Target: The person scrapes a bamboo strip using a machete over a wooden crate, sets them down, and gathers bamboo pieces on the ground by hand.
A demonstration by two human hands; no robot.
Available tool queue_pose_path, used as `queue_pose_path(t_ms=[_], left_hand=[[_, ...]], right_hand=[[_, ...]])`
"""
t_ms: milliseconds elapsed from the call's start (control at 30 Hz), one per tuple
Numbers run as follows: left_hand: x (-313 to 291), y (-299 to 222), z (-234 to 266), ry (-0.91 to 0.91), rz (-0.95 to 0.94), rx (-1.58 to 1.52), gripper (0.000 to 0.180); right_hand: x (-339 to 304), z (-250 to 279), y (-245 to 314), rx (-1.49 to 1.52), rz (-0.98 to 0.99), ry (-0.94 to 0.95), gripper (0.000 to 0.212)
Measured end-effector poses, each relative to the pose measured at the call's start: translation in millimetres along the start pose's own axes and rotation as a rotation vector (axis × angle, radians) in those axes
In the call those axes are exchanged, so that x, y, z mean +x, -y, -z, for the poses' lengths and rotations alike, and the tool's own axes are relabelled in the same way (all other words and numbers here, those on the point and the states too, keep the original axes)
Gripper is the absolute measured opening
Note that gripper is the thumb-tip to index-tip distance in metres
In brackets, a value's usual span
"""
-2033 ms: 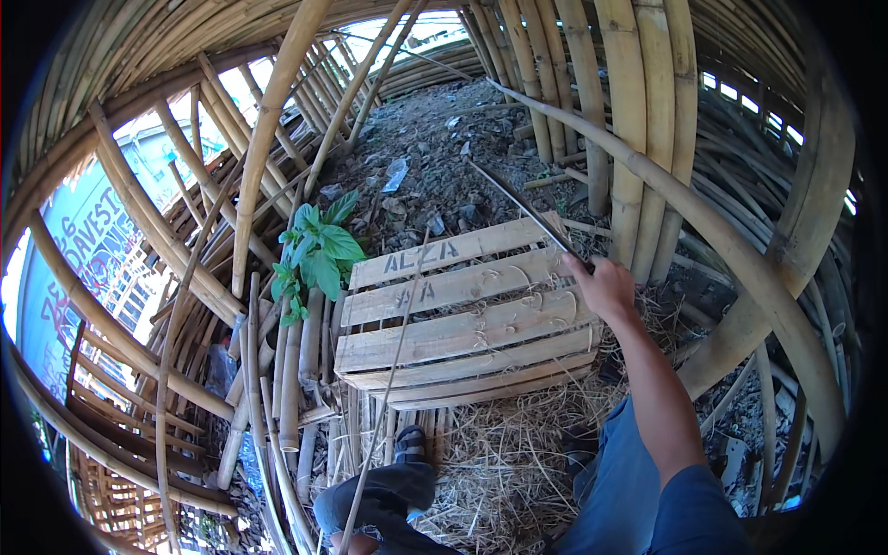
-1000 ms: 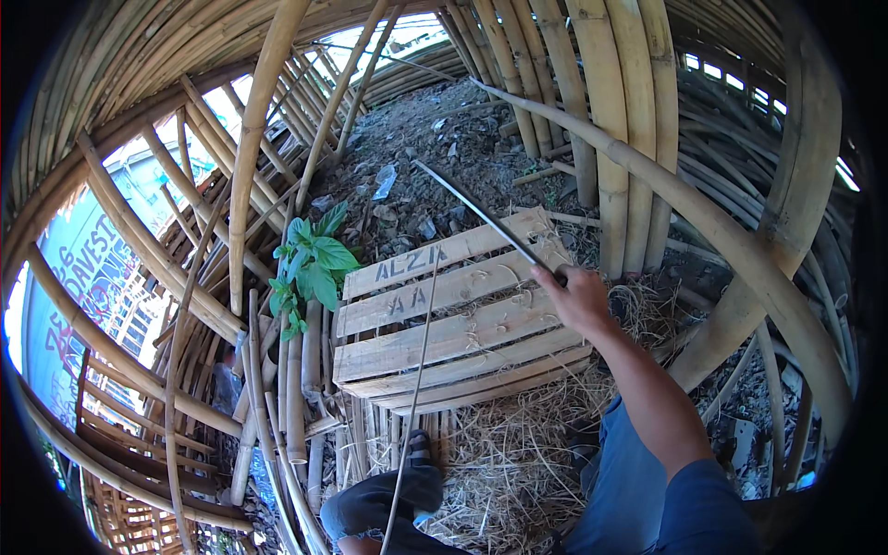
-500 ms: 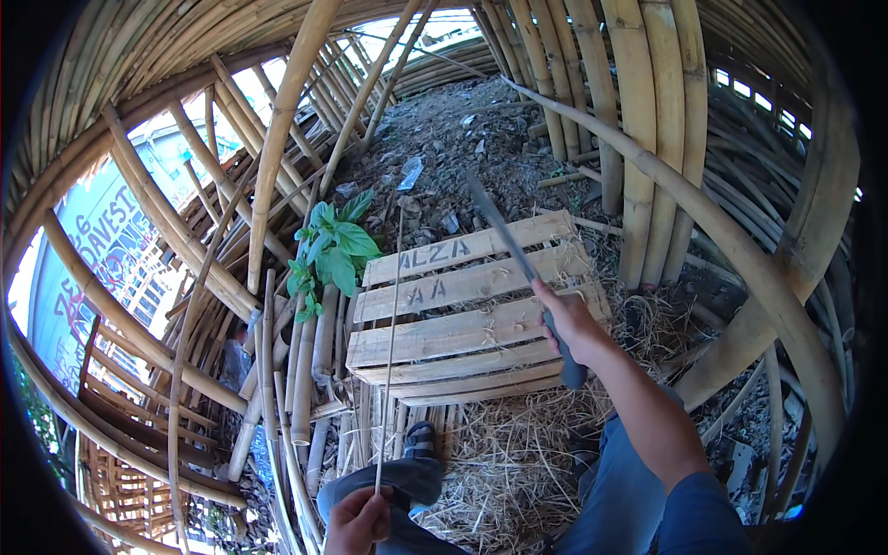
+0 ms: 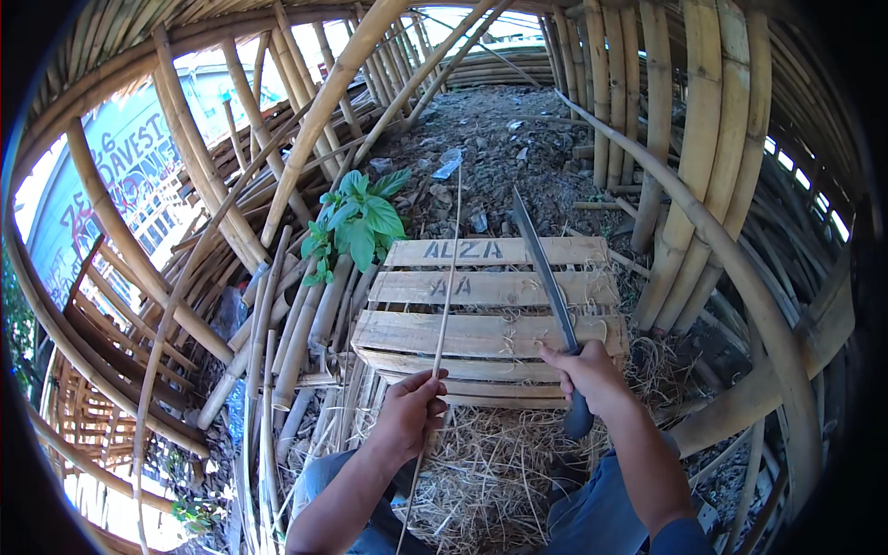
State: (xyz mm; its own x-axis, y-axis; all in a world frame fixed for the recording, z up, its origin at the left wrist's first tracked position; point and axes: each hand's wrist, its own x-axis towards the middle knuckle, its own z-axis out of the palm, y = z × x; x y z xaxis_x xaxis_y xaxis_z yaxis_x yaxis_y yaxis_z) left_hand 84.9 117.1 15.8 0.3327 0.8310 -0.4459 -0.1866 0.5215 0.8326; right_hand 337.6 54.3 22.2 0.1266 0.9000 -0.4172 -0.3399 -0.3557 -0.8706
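Note:
My left hand [image 4: 412,414] is closed around a long, thin bamboo strip [image 4: 450,277], which stands nearly upright in the view and runs down past my wrist. In my right hand [image 4: 592,377] is a machete [image 4: 548,273] with a long dark blade and a dark handle; its tip points up and away from me. The blade is apart from the strip, to its right. Behind both hands sits a slatted wooden crate [image 4: 407,321] with dark stencilled lettering, and the strip and blade pass in front of it.
Straw and shavings [image 4: 490,462] cover the ground between my legs. Bamboo poles [image 4: 314,314] lie at the left beside a leafy green plant [image 4: 359,222]. A long curved pole [image 4: 703,222] slants across the right side. Rough soil [image 4: 499,120] lies beyond the crate.
My left hand has come up and forward with the strip. The machete has swung to a lower position, nearer the strip. My view has shifted, so the crate appears lower and further right.

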Motion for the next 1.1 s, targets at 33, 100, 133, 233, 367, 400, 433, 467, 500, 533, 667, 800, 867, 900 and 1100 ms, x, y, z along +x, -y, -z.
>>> queue_pose_path(t_ms=[33, 100, 133, 233, 367, 400, 433, 467, 500, 533, 667, 800, 867, 900, 1100], left_hand=[[0, 2, 1, -0.007, 0.01, -0.01, 0.024], [0, 1, 2, 0.096, 0.03, -0.049, 0.023], [2, -2, 0, 0.084, 0.036, -0.051, 0.024], [5, -5, -4, 0.028, 0.049, -0.143, 0.024], [10, -7, 5, 0.022, 0.034, -0.18, 0.022], [8, -7, -1, 0.032, 0.033, -0.188, 0.021], [8, -6, -4, 0.027, 0.037, -0.193, 0.021], [8, -5, -6, 0.048, 0.05, -0.187, 0.021], [9, -3, -7, 0.069, 0.064, -0.181, 0.021], [9, 1, -7, 0.101, 0.074, -0.202, 0.022], [-1, 6, -19, 0.21, 0.066, -0.191, 0.022], [-2, 18, -26, 0.245, 0.118, -0.058, 0.024], [0, 30, -23, 0.308, 0.04, -0.04, 0.025], [1, 34, -23, 0.365, -0.047, -0.024, 0.026], [-2, 33, -25, 0.325, 0.014, 0.086, 0.015]], right_hand=[[-1, 2, -4, -0.007, 0.0, 0.024, 0.027], [8, 4, -14, 0.205, -0.096, 0.163, 0.022], [12, -6, -21, -0.219, 0.118, -0.086, 0.021], [16, -9, -25, -0.186, 0.039, -0.095, 0.021], [25, -20, -47, -0.626, 0.419, -0.346, 0.025], [26, -20, -50, -0.707, 0.538, -0.366, 0.026], [27, -19, -52, -0.788, 0.652, -0.378, 0.027], [27, -20, -52, -0.792, 0.646, -0.373, 0.027], [26, -23, -51, -0.82, 0.63, -0.344, 0.028], [23, -27, -52, -0.844, 0.614, -0.319, 0.03], [14, -42, -54, -1.021, 0.787, -0.331, 0.028], [12, -42, -63, -1.039, 0.944, -0.27, 0.019], [8, -48, -59, -1.074, 0.971, -0.241, 0.02], [6, -49, -58, -1.106, 1.006, -0.204, 0.021], [7, -47, -63, -1.117, 0.946, -0.227, 0.023]])
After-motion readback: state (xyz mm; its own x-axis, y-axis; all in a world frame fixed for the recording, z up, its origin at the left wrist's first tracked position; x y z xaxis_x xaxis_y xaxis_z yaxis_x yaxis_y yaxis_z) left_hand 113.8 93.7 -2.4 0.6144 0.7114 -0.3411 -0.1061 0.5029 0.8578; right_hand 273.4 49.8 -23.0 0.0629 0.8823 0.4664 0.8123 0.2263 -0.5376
